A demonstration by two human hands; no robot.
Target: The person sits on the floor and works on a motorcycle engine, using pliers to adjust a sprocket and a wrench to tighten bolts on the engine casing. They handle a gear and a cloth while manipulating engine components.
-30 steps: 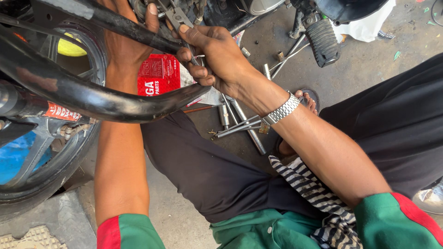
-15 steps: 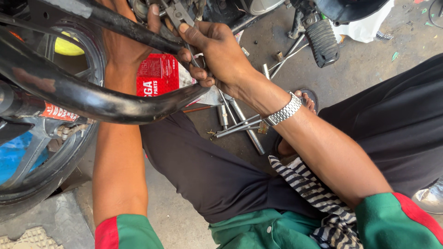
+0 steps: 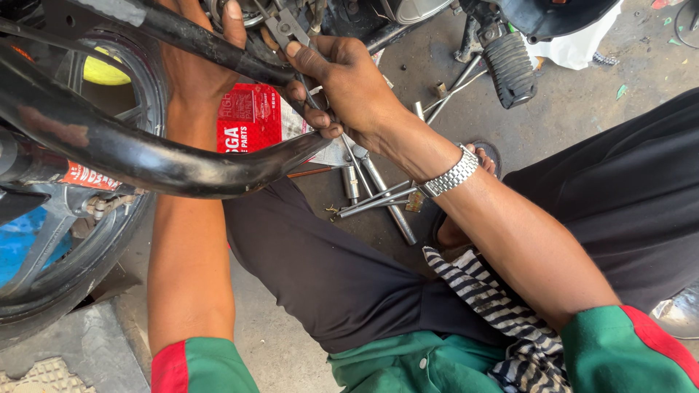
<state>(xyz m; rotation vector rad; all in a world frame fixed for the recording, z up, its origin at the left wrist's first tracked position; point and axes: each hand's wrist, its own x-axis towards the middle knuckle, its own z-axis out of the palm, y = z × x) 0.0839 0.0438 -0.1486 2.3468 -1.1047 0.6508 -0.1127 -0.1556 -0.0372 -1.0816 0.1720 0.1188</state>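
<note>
At twelve o'clock, my right hand has its grip closed on the pliers: stiff steel, best squeezed low on the handles. My left hand steadies the frame tube.

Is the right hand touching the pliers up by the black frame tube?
Touching. The head view shows the right hand with its fingers wrapped round the handles of the pliers, no gap between them, beside the black frame tube.

One head-worn camera looks steeply down, close over the lap (no second view).
</note>
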